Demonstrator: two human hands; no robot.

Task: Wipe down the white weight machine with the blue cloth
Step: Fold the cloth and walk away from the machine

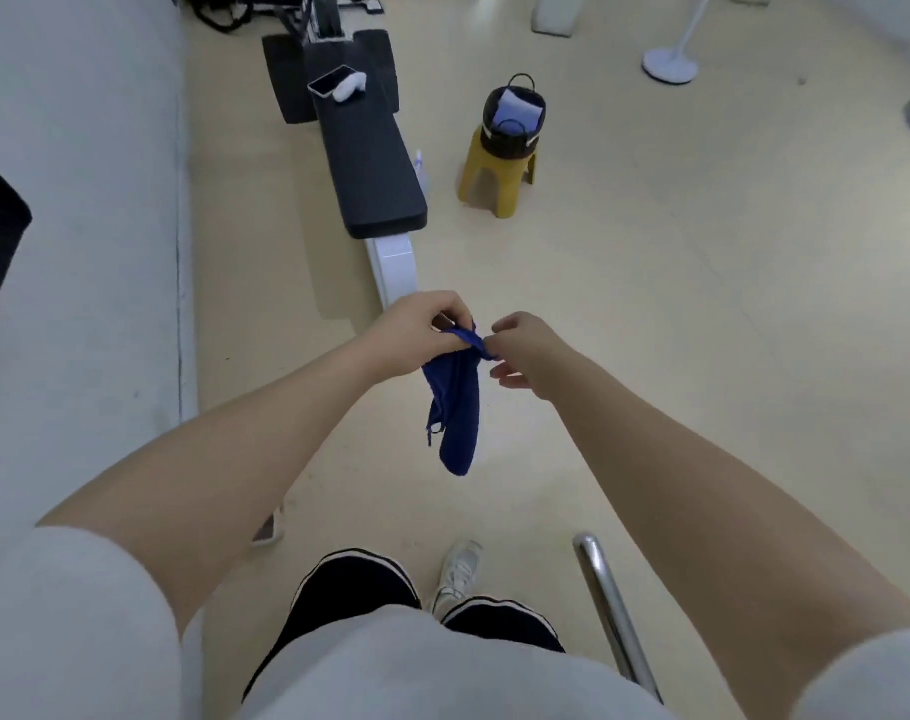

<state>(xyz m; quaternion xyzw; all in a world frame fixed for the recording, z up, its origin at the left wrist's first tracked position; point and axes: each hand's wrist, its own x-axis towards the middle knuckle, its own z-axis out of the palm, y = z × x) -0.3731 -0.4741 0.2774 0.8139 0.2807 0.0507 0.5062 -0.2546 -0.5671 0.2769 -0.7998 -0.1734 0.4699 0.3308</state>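
Currently, left hand (416,330) and right hand (525,350) both pinch the dangling blue cloth (455,402); judged best folded into 1 flat pad before touching the white weight machine (393,267) beyond.

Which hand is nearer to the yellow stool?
Right. The right hand sits on the same side of the view as the yellow stool, below it. The left hand, also pinching the blue cloth, sits farther over, by the white machine rail.
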